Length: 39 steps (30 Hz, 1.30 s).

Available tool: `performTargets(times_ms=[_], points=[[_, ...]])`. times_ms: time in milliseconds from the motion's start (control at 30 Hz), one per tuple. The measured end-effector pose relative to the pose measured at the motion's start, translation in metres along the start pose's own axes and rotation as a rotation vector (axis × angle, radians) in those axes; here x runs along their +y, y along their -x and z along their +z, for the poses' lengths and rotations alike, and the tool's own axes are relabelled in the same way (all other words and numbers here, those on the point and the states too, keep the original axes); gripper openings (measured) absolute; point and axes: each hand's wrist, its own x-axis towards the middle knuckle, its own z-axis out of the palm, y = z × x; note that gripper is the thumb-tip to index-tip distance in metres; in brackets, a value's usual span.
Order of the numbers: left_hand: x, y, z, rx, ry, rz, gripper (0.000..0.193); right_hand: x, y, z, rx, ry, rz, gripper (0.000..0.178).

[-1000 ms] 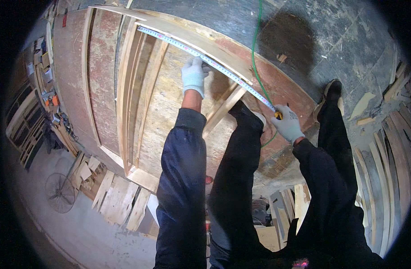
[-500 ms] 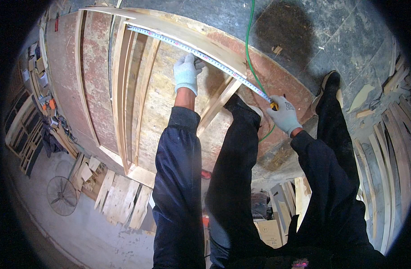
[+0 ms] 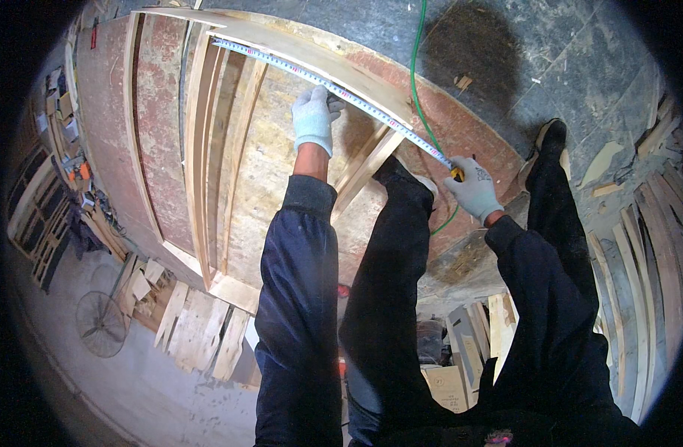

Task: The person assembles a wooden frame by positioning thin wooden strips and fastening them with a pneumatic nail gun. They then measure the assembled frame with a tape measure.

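A tape measure (image 3: 392, 124) stretches along the inner side of a wooden frame's far board (image 3: 319, 56), its pale blade reaching an upright slat at the left. My right hand (image 3: 474, 192), in a light grey glove, is closed around its yellow-and-black case. My left hand (image 3: 312, 121), gloved the same way, is just below the middle of the blade. Its fingers are curled, and something small and dark shows by the fingertips, too little to name. A crosspiece (image 3: 365, 173) of the frame runs between my two hands.
Long slats (image 3: 200, 149) of the frame stand to the left on a worn, reddish work surface (image 3: 156, 127). A green hose or cable (image 3: 413, 67) crosses beyond my right hand. Planks (image 3: 650, 283) are stacked at right, and a standing fan (image 3: 101, 324) is at lower left.
My left hand has shifted slightly up and to the right, nearer the blade. My right hand still grips the case, nearly in place.
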Motion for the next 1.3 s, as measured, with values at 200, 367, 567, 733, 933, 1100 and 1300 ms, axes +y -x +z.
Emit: performTargets(times_ms=[200,367,567,733,933,1100,1300], points=[[-0.010,0.013,0.004,-0.070,0.080,-0.023,0.020,-0.005,0.010,-0.003,0.045,0.020,-0.035,0.045],[-0.011,0.053,0.008,-0.082,0.209,0.027,0.021,-0.018,0.045,-0.047,-0.001,0.104,-0.060,0.046],[-0.028,0.134,0.002,-0.116,0.468,-0.123,0.017,0.008,0.095,-0.118,0.034,0.308,-0.275,0.047],[-0.088,0.221,0.026,-0.226,0.523,-0.350,0.017,0.105,0.172,-0.149,0.060,0.573,-0.270,0.052],[-0.204,0.320,0.108,-0.366,0.329,-0.572,0.020,0.221,0.306,-0.171,-0.181,0.383,0.168,0.048],[-0.303,0.363,0.174,-0.305,0.136,-0.367,0.025,0.315,0.405,-0.150,-0.036,0.318,0.182,0.043],[-0.339,0.257,0.146,-0.231,-0.036,-0.272,0.023,0.418,0.489,-0.129,0.085,0.324,0.287,0.037]])
